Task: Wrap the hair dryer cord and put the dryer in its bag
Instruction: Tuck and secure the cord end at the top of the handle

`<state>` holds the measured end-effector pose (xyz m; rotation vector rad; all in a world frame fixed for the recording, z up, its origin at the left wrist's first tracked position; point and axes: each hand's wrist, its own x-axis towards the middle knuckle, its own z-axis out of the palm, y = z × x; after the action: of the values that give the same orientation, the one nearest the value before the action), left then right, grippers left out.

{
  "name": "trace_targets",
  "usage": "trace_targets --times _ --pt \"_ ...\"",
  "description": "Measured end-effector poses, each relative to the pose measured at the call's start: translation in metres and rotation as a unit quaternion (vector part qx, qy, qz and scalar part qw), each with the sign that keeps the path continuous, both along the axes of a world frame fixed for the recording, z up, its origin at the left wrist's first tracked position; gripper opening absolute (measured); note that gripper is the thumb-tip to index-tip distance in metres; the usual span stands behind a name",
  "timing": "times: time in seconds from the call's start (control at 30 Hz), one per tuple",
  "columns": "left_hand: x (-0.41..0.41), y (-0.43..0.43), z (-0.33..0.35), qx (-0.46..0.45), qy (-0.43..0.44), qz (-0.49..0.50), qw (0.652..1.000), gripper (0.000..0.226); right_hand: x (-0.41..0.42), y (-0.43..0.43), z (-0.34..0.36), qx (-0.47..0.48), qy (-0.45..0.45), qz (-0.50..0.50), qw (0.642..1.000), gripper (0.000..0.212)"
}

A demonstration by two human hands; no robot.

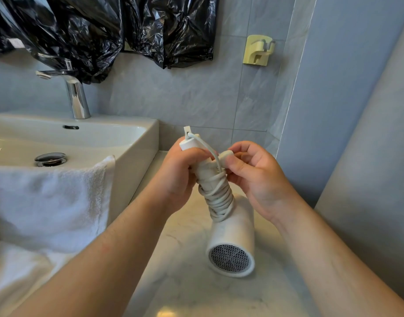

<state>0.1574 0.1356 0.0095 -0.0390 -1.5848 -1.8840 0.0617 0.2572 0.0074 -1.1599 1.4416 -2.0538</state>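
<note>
You have one hair dryer [233,236] in play, held handle-up over the marble desk [185,282], its one mesh-covered end facing you near the desk's front edge. Your left hand [180,175] has its grip closed around the top of the handle, just under the cord's exit. Your right hand [256,177] pinches the plug [226,156] between thumb and fingers, beside the handle. One cord [219,197] runs in many stacked turns around the handle; they overlap too much to count exactly. Along the desk's left edge sits one white sink [137,143] with one chrome tap [75,97], and one white towel [48,202] hangs over the basin's front rim. One yellow holder [258,50] is fixed to the wall tiles.
</note>
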Motion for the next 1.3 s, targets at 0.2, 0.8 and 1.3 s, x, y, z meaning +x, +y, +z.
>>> trace_targets --times 0.2,0.8,1.3 --pt "0.001 -0.014 -0.001 -0.044 0.001 -0.004 0.999 0.005 -0.005 0.003 0.0 0.008 -0.038 0.051 0.998 0.018" --pt "0.004 -0.031 -0.006 -0.026 -0.035 -0.026 0.999 0.01 -0.034 0.011 -0.004 0.064 -0.045 0.009 0.997 0.013" --pt "0.004 -0.033 -0.015 0.012 -0.056 -0.074 0.996 0.021 -0.038 0.007 -0.024 0.161 -0.046 0.065 0.984 0.012"
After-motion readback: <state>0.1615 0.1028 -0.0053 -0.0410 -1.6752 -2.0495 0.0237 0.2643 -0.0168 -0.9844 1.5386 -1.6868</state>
